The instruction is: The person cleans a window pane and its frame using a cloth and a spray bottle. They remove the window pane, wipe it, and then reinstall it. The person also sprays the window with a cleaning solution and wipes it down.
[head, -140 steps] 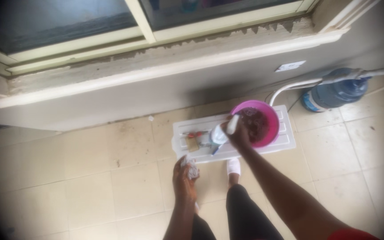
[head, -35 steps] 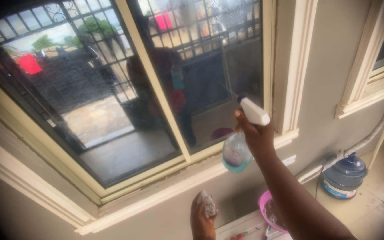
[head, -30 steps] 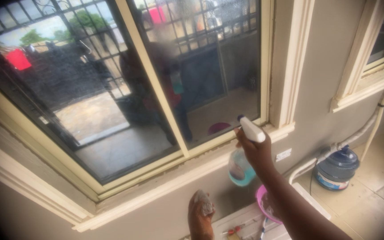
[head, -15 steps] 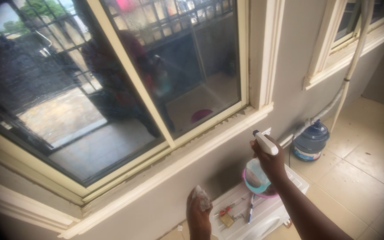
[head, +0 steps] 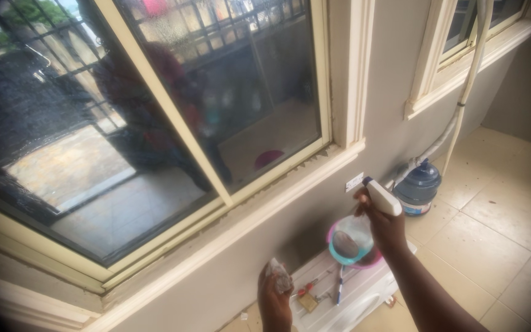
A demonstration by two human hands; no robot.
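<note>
Spray bottle (head: 353, 237) hangs upright from right hand (head: 383, 222), fingers wrapped round its neck under the white trigger head (head: 382, 196), nozzle toward the window (head: 216, 98). Left hand (head: 275, 294) fingers closed on a crumpled rag (head: 279, 275), low beside it. Pink bowl (head: 373, 261) on white counter (head: 364, 295) just below the bottle.

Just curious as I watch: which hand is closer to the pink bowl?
The right. The right hand, gripping the spray bottle, is just above the pink bowl. The left hand, clutching a crumpled rag, is off to the bowl's left.
</note>
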